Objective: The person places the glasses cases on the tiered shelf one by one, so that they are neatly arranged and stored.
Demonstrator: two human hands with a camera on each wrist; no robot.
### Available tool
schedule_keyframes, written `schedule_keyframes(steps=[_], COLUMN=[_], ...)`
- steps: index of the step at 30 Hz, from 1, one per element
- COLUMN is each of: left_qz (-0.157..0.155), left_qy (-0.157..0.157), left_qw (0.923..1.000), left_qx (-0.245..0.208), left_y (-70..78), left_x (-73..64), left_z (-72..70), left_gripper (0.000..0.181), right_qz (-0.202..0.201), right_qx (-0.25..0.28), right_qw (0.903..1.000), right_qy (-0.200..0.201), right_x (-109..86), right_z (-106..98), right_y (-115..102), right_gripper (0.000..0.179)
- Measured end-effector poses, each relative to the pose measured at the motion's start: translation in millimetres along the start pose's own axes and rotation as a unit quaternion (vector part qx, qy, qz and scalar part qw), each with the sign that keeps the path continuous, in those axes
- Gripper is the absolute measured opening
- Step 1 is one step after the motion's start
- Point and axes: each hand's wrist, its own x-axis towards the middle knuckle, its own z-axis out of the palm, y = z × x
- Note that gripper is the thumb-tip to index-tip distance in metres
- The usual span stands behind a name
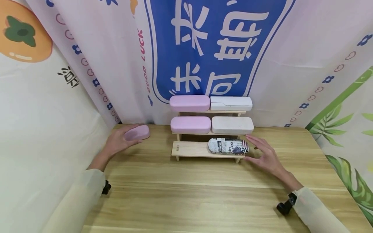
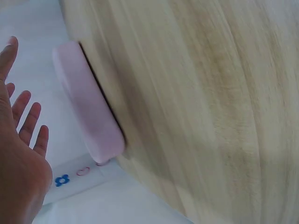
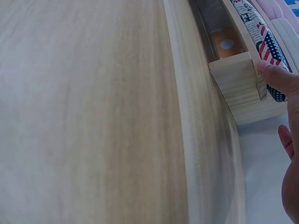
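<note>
A pink glasses case lies on the table at the far left. Close to it is my left hand, fingers extended; the left wrist view shows a gap between the fingers and the pink case. On the lowest step of a wooden stepped rack lies a newsprint-and-flag patterned glasses case. My right hand is at the right end of this step, thumb and fingers spread either side of it. In the right wrist view the thumb tip meets the step's edge beside the patterned case.
Two pink cases stand at left on the upper and middle steps, two white cases at right. A printed cloth hangs right behind the rack. The wooden table stretches in front.
</note>
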Motion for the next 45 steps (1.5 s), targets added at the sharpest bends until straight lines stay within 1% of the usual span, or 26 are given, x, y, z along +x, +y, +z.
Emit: schedule_keyframes(steps=[7, 10, 14, 18, 22, 25, 30, 33, 38, 40, 42, 45], left_qz=[-0.014, -0.019, -0.011, -0.004, -0.009, -0.008, 0.005, 0.001, -0.003, 0.003, 0.005, 0.005], left_qy=[-0.018, -0.022, -0.018, -0.016, -0.024, -0.028, -0.029, -0.037, -0.05, -0.052, -0.054, -0.055], left_qw=[0.9997, 0.9996, 0.9998, 0.9998, 0.9994, 0.9993, 0.9992, 0.999, 0.9986, 0.9986, 0.9985, 0.9985], left_qx=[-0.004, -0.006, -0.006, -0.014, -0.024, -0.025, -0.026, -0.026, -0.017, -0.012, -0.006, -0.002], left_y=[-15.6, -21.4, -29.3, -35.9, -40.7, -42.1, -41.5, -41.3, -43.0, -43.1, -42.4, -40.4], left_x=[2.4, 2.8, 4.3, 6.4, 7.2, 7.4, 7.9, 8.7, 9.0, 8.6, 8.0, 7.3], left_z=[3.9, 6.1, 10.7, 15.6, 19.0, 20.9, 21.9, 22.0, 22.4, 22.6, 22.6, 22.4], left_gripper=[0.078, 0.08, 0.081, 0.08, 0.081, 0.082, 0.082, 0.082, 0.081, 0.079, 0.078, 0.075], right_qz=[0.029, 0.029, 0.022, 0.027, 0.032, 0.028, 0.019, 0.017, 0.029, 0.037, 0.041, 0.031], right_qx=[0.002, -0.001, -0.001, 0.0, 0.002, 0.004, 0.007, 0.006, 0.005, 0.004, 0.004, -0.001], right_qw=[0.9995, 0.9995, 0.9997, 0.9996, 0.9995, 0.9996, 0.9998, 0.9998, 0.9995, 0.9992, 0.999, 0.9994], right_qy=[-0.015, -0.016, -0.01, -0.009, -0.009, -0.006, -0.002, -0.001, -0.009, -0.014, -0.017, -0.012], right_x=[-0.1, 0.9, 1.4, 1.3, 0.9, 1.2, 1.6, 0.6, -1.5, -1.8, -1.5, -0.8], right_z=[0, 1, 2, 2, 1, 1, 1, 0, -1, -1, -1, -1], right_y=[1, 1, 1, -1, -3, -4, -5, -4, -2, -2, -2, -2], right_gripper=[0.095, 0.096, 0.098, 0.099, 0.099, 0.097, 0.094, 0.091, 0.092, 0.096, 0.097, 0.097])
